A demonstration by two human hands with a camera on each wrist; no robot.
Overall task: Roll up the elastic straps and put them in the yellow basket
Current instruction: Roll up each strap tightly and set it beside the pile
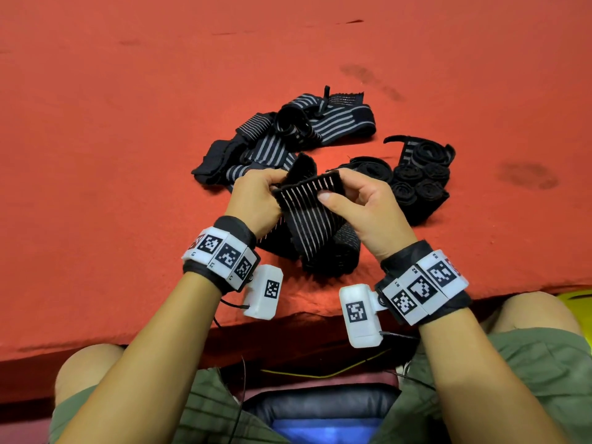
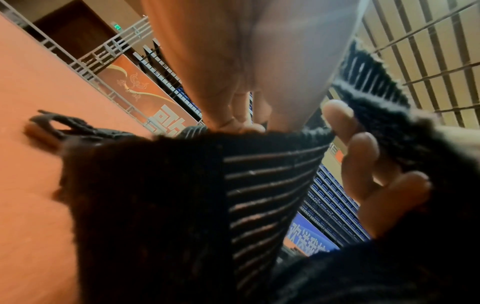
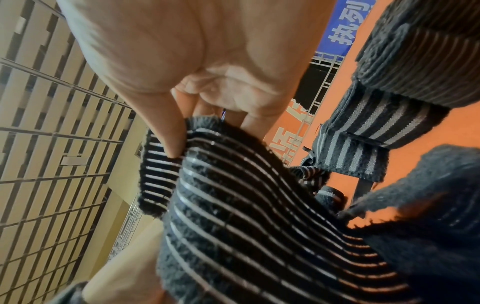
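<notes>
A black elastic strap with thin pale stripes (image 1: pixel 309 216) is held up above the red table, its lower length trailing onto the cloth. My left hand (image 1: pixel 256 195) pinches the strap's top left corner. My right hand (image 1: pixel 354 200) pinches the top right corner, thumb laid on the striped face. The same strap (image 2: pixel 259 185) fills the left wrist view, and in the right wrist view my thumb presses the strap (image 3: pixel 259 205) near its folded end. A sliver of the yellow basket (image 1: pixel 576 294) shows at the right edge, below the table.
A loose heap of striped straps (image 1: pixel 288 136) lies behind my hands. Several rolled black straps (image 1: pixel 416 181) sit in a cluster at the right. The red cloth table (image 1: pixel 128 155) ends at a front edge near my knees.
</notes>
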